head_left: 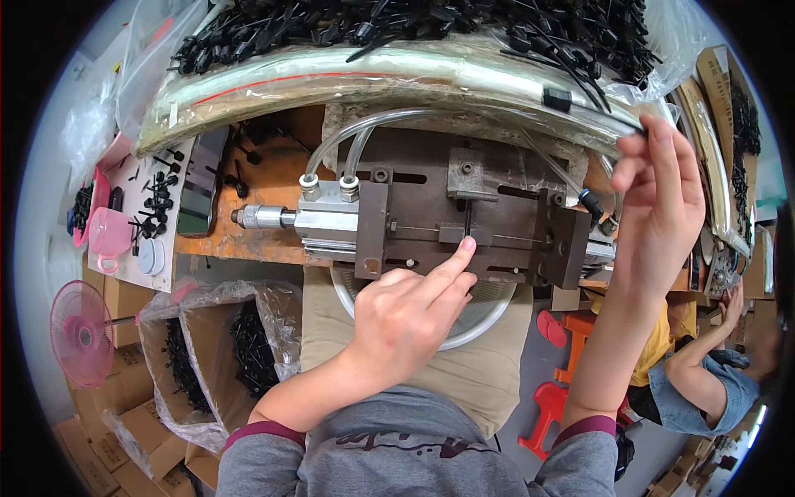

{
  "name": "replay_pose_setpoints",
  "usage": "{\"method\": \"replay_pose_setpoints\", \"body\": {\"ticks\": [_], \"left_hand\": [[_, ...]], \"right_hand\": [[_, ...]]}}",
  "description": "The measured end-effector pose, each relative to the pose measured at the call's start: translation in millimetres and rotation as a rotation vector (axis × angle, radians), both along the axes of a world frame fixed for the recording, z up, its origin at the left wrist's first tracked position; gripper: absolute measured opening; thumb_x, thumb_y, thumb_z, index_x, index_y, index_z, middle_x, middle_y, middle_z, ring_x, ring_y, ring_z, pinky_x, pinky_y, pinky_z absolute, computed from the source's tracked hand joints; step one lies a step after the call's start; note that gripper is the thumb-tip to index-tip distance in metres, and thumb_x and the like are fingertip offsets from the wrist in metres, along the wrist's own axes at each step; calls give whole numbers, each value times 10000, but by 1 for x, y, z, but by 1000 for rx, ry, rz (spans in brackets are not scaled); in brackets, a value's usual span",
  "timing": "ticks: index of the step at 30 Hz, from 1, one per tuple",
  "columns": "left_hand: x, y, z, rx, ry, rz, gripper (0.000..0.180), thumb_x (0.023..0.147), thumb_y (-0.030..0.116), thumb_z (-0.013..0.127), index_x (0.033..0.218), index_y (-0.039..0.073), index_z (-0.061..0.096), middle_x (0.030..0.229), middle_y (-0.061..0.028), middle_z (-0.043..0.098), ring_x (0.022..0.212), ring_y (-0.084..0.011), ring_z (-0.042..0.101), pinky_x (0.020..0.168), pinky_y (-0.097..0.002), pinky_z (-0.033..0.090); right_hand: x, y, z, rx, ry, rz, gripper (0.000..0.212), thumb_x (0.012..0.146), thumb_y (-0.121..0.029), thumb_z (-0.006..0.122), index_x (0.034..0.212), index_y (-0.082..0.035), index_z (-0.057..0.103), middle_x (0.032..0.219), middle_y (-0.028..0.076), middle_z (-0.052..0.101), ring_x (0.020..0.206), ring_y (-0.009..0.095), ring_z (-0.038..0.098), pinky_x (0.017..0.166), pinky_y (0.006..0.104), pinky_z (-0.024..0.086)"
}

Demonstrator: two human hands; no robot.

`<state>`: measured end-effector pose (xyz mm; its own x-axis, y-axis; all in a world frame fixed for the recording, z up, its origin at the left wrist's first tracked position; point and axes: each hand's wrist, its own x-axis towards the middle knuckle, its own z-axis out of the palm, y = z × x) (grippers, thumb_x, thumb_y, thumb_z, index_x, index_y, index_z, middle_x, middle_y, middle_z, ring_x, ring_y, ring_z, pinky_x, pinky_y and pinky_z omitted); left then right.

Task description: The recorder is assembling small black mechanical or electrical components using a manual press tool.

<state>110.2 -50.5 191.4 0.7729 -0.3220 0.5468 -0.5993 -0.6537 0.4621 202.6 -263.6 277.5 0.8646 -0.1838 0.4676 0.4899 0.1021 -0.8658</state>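
My left hand (406, 319) reaches over a dark metal clamping fixture (414, 170). Its index finger is stretched out, the tip on the lower end of a thin black piece (469, 219) standing in the small centre block; the other fingers are partly bent. Up at the right, my right hand (662, 178) pinches the stem end of a black plastic part with a long thin stem (556, 99). That part's blocky head points left, above the plastic-covered edge of the heap. A silver pneumatic cylinder (327, 225) with two clear hoses sits at the fixture's left end.
A large heap of black parts (414, 29) lies behind the fixture. Leftward are a phone (203, 182), loose black parts and a pink cup (110, 232). Below stand lined boxes of parts (219, 352) and a pink fan (81, 334). Another person (704, 381) sits at the right, near red stools.
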Motion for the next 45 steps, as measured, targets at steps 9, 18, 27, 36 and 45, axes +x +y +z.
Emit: {"method": "replay_pose_setpoints", "body": {"ticks": [9, 18, 27, 36, 45], "left_hand": [[-2, 3, 19, -43, 122, -21, 304, 688, 91, 831, 970, 34, 732, 1128, -112, 721, 682, -164, 680, 582, -257, 525], [-13, 23, 45, -432, 222, -197, 343, 700, 18, 839, 1028, 15, 738, 1071, -131, 715, 850, -223, 709, 727, -307, 584], [-12, 11, 7, 2, 43, -40, 239, 727, 73, 782, 948, 12, 713, 1270, -169, 647, 728, -195, 680, 658, -268, 543], [-4, -1, 2, 161, -41, 20, 245, 718, 108, 775, 944, 32, 718, 1256, -113, 668, 631, -156, 632, 594, -262, 499], [-3, -3, 3, 148, -19, 25, 248, 707, 123, 789, 931, 44, 718, 1252, -101, 672, 598, -157, 622, 583, -261, 498]], "right_hand": [[-52, -2, -7, -12, 415, 242, 151, 976, -127, 604, 970, 23, 619, 697, 125, 666, 400, 102, 516, 393, 196, 388], [-46, 26, -3, -263, 380, 200, 153, 907, -56, 685, 1036, 23, 659, 759, 62, 674, 526, 47, 559, 450, 179, 398], [61, 6, 23, -1302, -142, -556, 185, 793, -240, 765, 835, -67, 715, 707, 42, 555, 644, 218, 540, 613, 338, 444], [39, 12, 39, -1222, -191, -456, 137, 805, -159, 739, 854, -42, 687, 734, 56, 618, 604, 171, 562, 588, 314, 448], [-21, 18, 22, -607, -50, -86, 225, 885, -5, 680, 1107, 23, 655, 936, 52, 675, 855, 108, 647, 773, 222, 499]]}}
